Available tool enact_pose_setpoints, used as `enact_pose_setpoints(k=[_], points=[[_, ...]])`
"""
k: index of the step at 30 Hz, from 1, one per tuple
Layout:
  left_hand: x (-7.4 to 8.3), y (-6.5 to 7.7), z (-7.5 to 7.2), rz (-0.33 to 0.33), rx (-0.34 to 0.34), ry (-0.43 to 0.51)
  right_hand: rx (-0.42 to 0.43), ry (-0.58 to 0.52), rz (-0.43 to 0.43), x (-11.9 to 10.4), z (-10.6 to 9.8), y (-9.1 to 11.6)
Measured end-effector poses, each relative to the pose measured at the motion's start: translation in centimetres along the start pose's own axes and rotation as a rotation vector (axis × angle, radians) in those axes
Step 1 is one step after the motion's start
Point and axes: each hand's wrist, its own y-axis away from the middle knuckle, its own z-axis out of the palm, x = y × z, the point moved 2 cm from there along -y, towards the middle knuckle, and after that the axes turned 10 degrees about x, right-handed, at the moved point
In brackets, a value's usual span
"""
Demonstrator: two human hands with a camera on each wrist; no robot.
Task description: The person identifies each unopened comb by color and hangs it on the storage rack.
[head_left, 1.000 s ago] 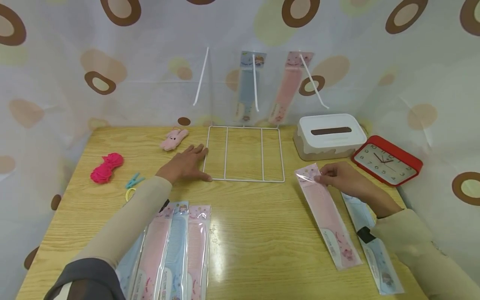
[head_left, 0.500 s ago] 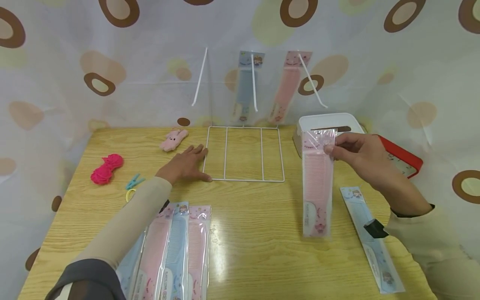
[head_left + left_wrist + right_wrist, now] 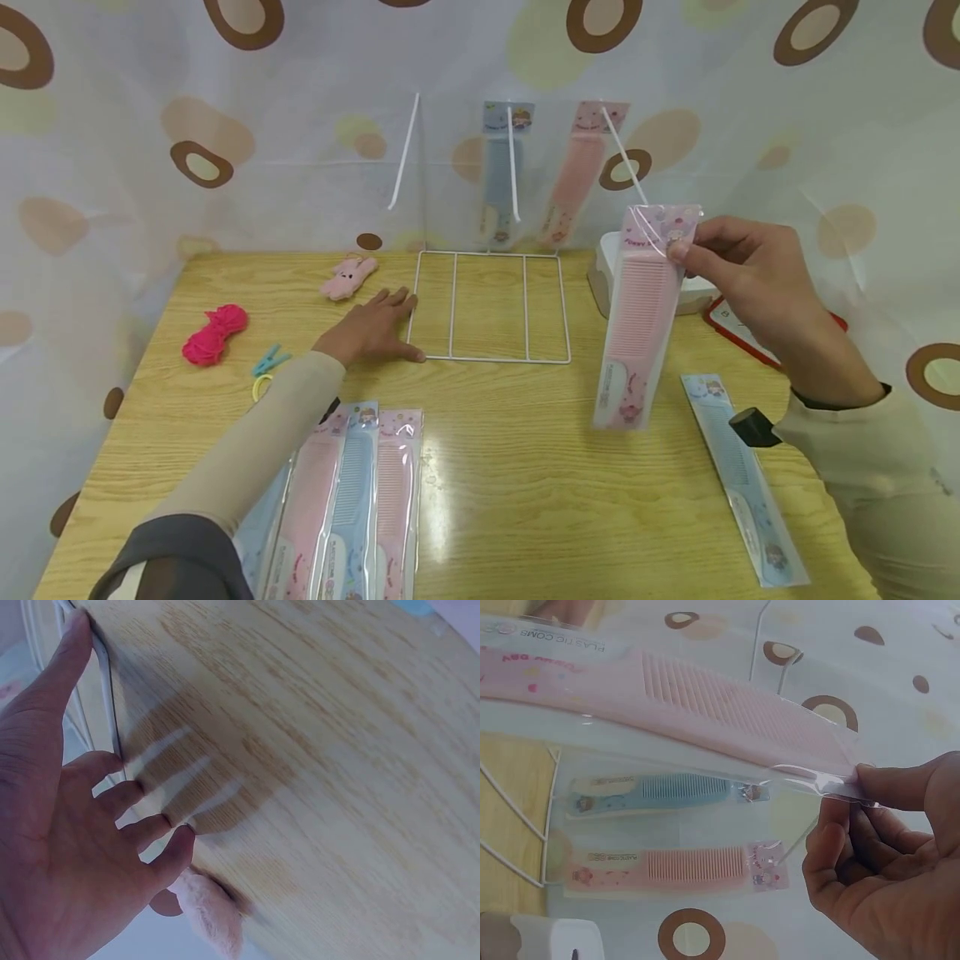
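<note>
My right hand [image 3: 761,271] pinches a pink comb in a clear packet [image 3: 641,308] by its printed top, between thumb and fingers. The packet hangs raised over the right side of the table, its top by the tip of the right hook [image 3: 621,150] of a white wire rack [image 3: 495,360]. A pink packaged comb [image 3: 576,179] hangs on that hook, and a blue packaged comb [image 3: 496,179] on the middle one. Nothing hangs on the left hook [image 3: 405,150]. With fingers spread, my left hand [image 3: 367,329] touches the left side of the rack's base.
Several packaged combs [image 3: 352,492] lie at front left, one blue comb packet [image 3: 738,475] at right. A tissue box [image 3: 607,279] and a red clock [image 3: 738,333] stand at back right. A plush toy [image 3: 348,277], pink bundle [image 3: 215,333] and blue clip [image 3: 269,359] lie leftward.
My right hand has lifted the pink comb packet off the low right side of the table, up and toward the right hook. My left hand has stayed on the rack.
</note>
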Motion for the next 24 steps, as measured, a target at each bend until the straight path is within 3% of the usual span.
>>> enact_pose_setpoints(k=[12,20,24], points=[[0.5,0.1,-0.1,-0.006,0.002,0.0,0.006,-0.054,0.1,2.2,0.8,-2.5],[0.8,0.2,-0.1,-0.01,-0.005,0.019,0.091,0.024,0.102,3.7,2.7,-8.3],[1.3,0.3,0.0,-0.018,-0.009,0.024,0.104,-0.014,0.143,4.3,3.2,-11.6]])
